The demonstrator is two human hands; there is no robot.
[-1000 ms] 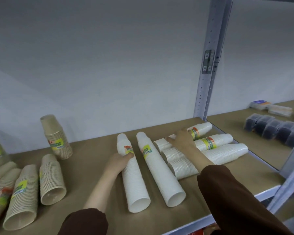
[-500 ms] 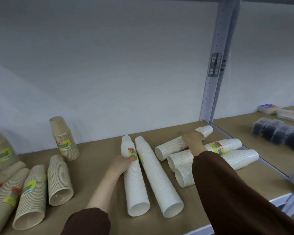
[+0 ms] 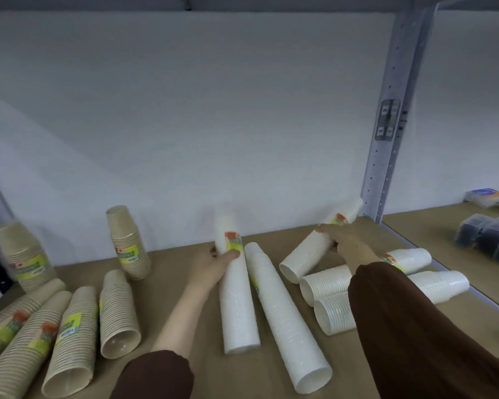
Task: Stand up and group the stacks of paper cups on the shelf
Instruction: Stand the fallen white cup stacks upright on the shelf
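My left hand [image 3: 213, 267] grips a long white cup stack [image 3: 236, 306] near its labelled top; the stack is tilted up, its wide end resting on the shelf board [image 3: 185, 254]. A second long white stack [image 3: 285, 315] lies beside it. My right hand [image 3: 347, 240] holds a shorter white stack [image 3: 308, 253], raised at an angle off the board. Two more white stacks [image 3: 326, 282] lie under my right sleeve. At the left, two brown stacks [image 3: 128, 246] stand upright and several brown stacks [image 3: 116, 309] lie flat.
A grey perforated upright post [image 3: 392, 110] divides this bay from the right bay, where dark plastic containers [image 3: 484, 239] and a small flat pack [image 3: 486, 195] sit. A white back wall closes the shelf. Bare board lies between the brown and white stacks.
My left hand has tipped the long white stack up from flat. My right hand has closed on the rear short white stack and lifted its narrow end. The camera moved closer.
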